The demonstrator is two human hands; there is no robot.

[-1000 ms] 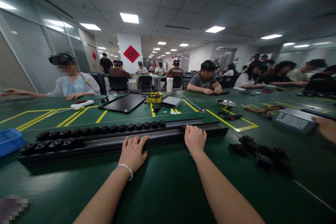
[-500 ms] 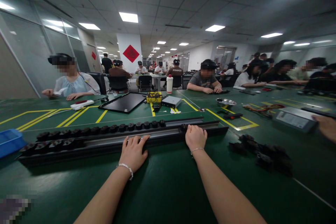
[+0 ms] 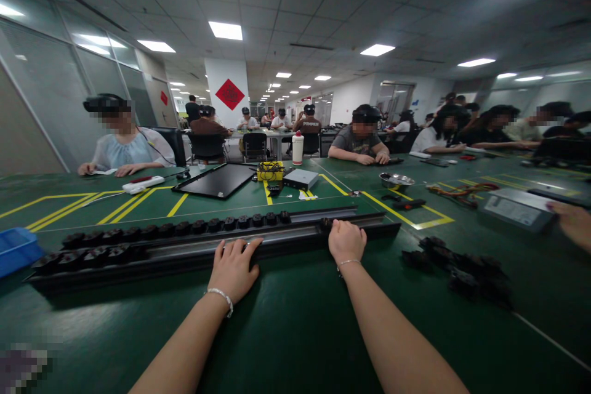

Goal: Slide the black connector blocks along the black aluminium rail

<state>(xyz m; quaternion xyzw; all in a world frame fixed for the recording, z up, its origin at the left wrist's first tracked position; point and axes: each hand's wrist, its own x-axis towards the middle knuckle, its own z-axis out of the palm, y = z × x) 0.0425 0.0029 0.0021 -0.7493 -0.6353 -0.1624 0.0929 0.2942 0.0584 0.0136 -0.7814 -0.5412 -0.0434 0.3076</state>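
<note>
A long black rail (image 3: 281, 250) lies across the green table in front of me, with several black round-topped pieces (image 3: 95, 257) seated at its left end. My left hand (image 3: 233, 268) rests on the rail's near edge, fingers spread and thumb apart. Farther right, my right hand (image 3: 347, 241) is closed around a small black piece (image 3: 325, 223) on the rail; much of that piece is hidden by the fingers. Just behind runs a second black rail (image 3: 318, 215) with a row of similar pieces (image 3: 198, 226) along it.
Loose black pieces (image 3: 475, 274) lie in a pile at right. A blue tray (image 3: 18, 252) sits at far left. Beyond the rails are a black panel (image 3: 217, 181), a grey box (image 3: 301, 179) and a metal bowl (image 3: 396, 180). Another person's hand (image 3: 572, 221) touches a metal box (image 3: 517, 209).
My right hand has shifted very slightly to the right, and my left hand stays in place. The person at far left has lowered a hand with a white item towards the table.
</note>
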